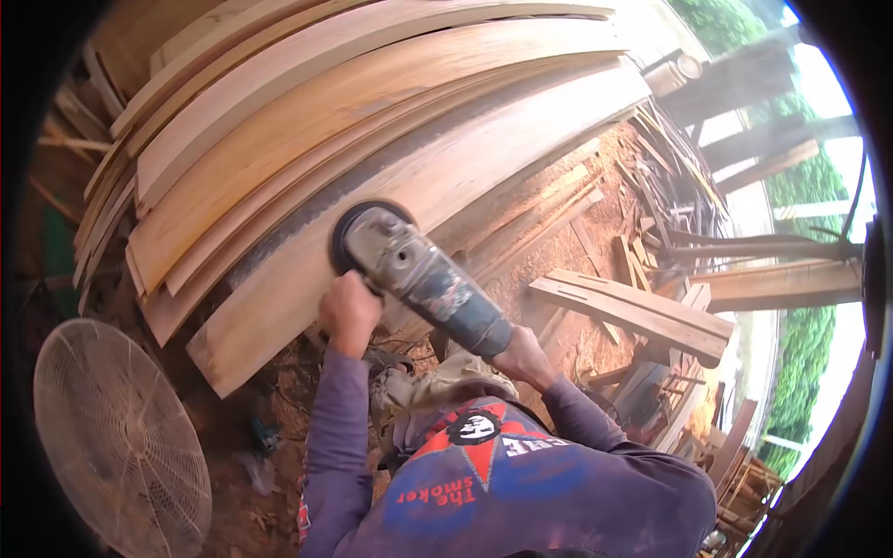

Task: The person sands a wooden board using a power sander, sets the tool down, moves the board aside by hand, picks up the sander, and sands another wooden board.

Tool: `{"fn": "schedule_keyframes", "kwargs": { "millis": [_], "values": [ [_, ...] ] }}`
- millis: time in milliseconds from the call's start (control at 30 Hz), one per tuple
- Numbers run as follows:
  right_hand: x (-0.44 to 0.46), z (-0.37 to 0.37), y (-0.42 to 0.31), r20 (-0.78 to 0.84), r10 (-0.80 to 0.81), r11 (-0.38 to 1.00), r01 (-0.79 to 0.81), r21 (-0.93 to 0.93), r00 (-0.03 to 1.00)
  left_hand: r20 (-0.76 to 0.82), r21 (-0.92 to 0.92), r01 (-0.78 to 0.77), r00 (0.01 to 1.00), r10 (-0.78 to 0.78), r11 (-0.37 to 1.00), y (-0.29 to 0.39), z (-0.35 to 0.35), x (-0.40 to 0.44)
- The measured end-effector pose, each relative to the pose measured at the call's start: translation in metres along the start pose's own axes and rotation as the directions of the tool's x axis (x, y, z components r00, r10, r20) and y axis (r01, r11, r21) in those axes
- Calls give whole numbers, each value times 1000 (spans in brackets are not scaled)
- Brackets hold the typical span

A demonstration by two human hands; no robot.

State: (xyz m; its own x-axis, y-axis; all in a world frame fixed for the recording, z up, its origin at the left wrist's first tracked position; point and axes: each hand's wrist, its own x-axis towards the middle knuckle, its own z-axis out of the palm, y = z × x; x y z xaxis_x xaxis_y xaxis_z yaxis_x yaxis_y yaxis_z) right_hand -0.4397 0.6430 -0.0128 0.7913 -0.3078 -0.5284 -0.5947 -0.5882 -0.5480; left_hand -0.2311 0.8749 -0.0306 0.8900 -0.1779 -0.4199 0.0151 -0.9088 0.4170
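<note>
An angle grinder [446, 298] with a worn blue body and a grey metal head lies across a long, pale wooden plank [521, 158]. Its dark round disc [346, 244] is over the plank's face; whether it presses on the wood I cannot tell. My left hand [351, 309] is closed beside the grinder's head, around what seems to be its side handle, which the fingers hide. Around the rear end of the body, my right hand [524, 359] is wrapped. A dark, rough strip [372, 158] runs along the plank's far side.
Several wide boards [372, 112] are stacked beyond the plank. A round fan guard [123, 442] stands at lower left. Sawdust and offcuts cover the ground to the right, near a thick timber piece [633, 316]. A blue-green tool [266, 435] lies low on the left.
</note>
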Motion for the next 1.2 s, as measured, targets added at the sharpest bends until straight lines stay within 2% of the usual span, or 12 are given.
{"fn": "schedule_keyframes", "kwargs": {
  "millis": [33, 67, 167, 233, 400, 533, 633, 700, 833, 900, 1067, 1200],
  "values": [
    [-1, -1, -8, 53, 5, 999, -2, -50, 999, 14, 10, 48, 999, -48, 999, -6, 0, -2],
    [-1, -4, -4, 30, -5, 1000, 6, -15, 1000, -35, 12, 44, 998, -43, 999, -13, 9, -2],
    [10, -24, 13, -31, 18, 1000, -18, 18, 999, 5, 29, 30, 1000, -30, 999, 25, 11, 7],
    [17, -52, 25, -68, 60, 997, -63, -41, 996, 25, -13, -31, 999, 31, 999, 64, 19, 20],
    [41, -146, 62, -155, 209, 977, -198, 85, 965, 189, 9, -187, 965, 182, 982, 204, 45, 72],
    [81, -188, 94, -222, 224, 969, -192, 157, 949, 198, 40, -285, 942, 272, 958, 282, 53, 124],
    [123, -237, 119, -274, 216, 974, -189, 122, 937, 259, 73, -299, 927, 272, 951, 350, 66, 166],
    [138, -268, 127, -225, 345, 937, -322, 133, 911, 279, 82, -319, 917, 286, 944, 391, 71, 184],
    [173, -318, 164, -284, 260, 963, -225, 151, 923, 303, 91, -361, 898, 319, 928, 463, 88, 221],
    [185, -344, 160, -288, 333, 942, -302, 146, 898, 302, 68, -386, 887, 350, 920, 493, 93, 237],
    [225, -400, 196, -304, 396, 914, -340, 224, 866, 299, 38, -501, 831, 468, 865, 582, 117, 286],
    [252, -447, 212, -351, 413, 904, -333, 267, 840, 315, 63, -530, 815, 487, 846, 648, 137, 318]
  ]
}}
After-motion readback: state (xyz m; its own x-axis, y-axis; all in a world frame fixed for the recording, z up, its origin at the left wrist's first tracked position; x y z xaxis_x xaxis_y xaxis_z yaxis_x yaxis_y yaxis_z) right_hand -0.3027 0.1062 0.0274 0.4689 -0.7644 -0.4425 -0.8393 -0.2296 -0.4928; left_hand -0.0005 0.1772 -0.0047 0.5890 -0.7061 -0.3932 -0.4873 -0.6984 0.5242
